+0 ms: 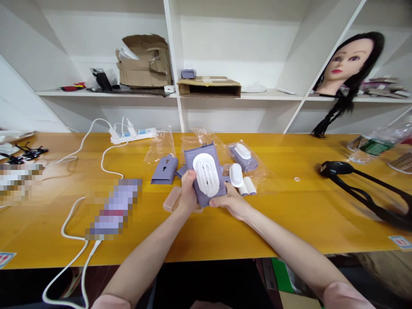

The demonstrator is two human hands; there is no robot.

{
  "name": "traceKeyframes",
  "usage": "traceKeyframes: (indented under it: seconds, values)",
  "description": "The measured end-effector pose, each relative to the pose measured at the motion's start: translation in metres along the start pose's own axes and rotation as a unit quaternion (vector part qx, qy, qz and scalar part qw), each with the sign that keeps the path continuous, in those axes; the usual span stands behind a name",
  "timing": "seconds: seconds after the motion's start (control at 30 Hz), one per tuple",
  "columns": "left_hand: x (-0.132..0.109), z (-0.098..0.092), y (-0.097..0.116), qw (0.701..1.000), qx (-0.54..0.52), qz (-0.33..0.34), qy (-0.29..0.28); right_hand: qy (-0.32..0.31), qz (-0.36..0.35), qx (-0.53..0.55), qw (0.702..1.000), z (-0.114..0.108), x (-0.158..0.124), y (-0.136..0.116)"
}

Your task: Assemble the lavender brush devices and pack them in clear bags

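Note:
Both hands hold a purple device (203,161) with a white ribbed oval head (206,174), just above the yellow table (289,214). My left hand (187,194) grips its left side, thumb up against the white head. My right hand (231,201) holds its lower right corner with curled fingers. Right beside it lie loose white oval caps (236,175) and small white cylinders (249,186). A purple flat part (165,170) lies to the left, and a second purple device (243,156) in a clear bag to the right. A pale translucent case (171,201) sits under my left hand.
A white power strip (133,134) with cables lies at the back left, one cable trailing off the front edge. A black strapped device (360,184) lies at the right, a plastic bottle (376,146) beyond it. Shelves behind hold cardboard boxes (144,62) and a mannequin head (349,60).

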State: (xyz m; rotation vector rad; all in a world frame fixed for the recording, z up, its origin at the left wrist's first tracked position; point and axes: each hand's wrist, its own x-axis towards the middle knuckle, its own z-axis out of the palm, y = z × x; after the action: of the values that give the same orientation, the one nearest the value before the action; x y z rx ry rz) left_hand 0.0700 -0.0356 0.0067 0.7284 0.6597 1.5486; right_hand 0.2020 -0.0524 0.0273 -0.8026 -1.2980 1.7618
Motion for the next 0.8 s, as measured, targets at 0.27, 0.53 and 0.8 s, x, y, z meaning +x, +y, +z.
traceKeyframes:
  seconds: [0.27,0.53,0.8]
  values:
    - [-0.011,0.029,0.009,0.995,0.033,0.033,0.082,0.224,-0.096,-0.179,0.953,-0.009,0.007,-0.006]
    - [-0.027,0.039,-0.003,0.998,0.059,0.017,0.012,0.281,-0.192,-0.393,0.854,-0.005,-0.001,0.004]
    - [-0.006,0.023,0.023,0.999,0.040,0.025,-0.015,0.088,-0.170,-0.151,0.970,-0.007,-0.004,-0.003]
